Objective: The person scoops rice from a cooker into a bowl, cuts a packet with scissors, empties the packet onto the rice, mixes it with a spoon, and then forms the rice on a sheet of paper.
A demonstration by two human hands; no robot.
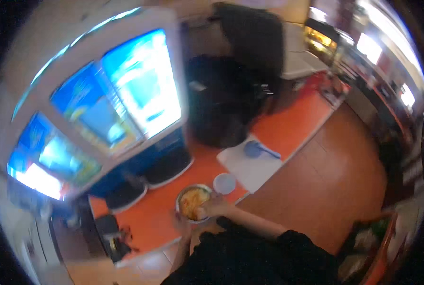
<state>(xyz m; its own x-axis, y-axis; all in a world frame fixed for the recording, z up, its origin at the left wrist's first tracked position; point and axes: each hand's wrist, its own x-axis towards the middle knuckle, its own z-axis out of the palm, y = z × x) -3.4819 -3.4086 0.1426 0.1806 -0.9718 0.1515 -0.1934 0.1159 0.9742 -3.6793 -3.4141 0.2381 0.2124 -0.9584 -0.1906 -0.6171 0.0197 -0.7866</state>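
A round bowl (pixel 178 203) with a pale, shiny rim stands close to my body at the near side of an orange tabletop (pixel 155 221). Yellow-orange food (pixel 190 200) fills it, too blurred to identify. My left hand (pixel 183 223) holds the bowl's near left side. Over the right rim reaches my right hand (pixel 215 206), its fingers at or in the food; whether they pinch anything is hidden by blur. Just beyond that hand sits a small round white container or lid (pixel 224 183).
A blue round-headed utensil (pixel 253 149) lies on a white sheet or board (pixel 240 169). Lit blue panels (pixel 144 82) stand at the left, above dark white-edged objects (pixel 169 172). Black items (pixel 112 237) occupy the left table end. A large dark shape (pixel 222 103) borders the far side.
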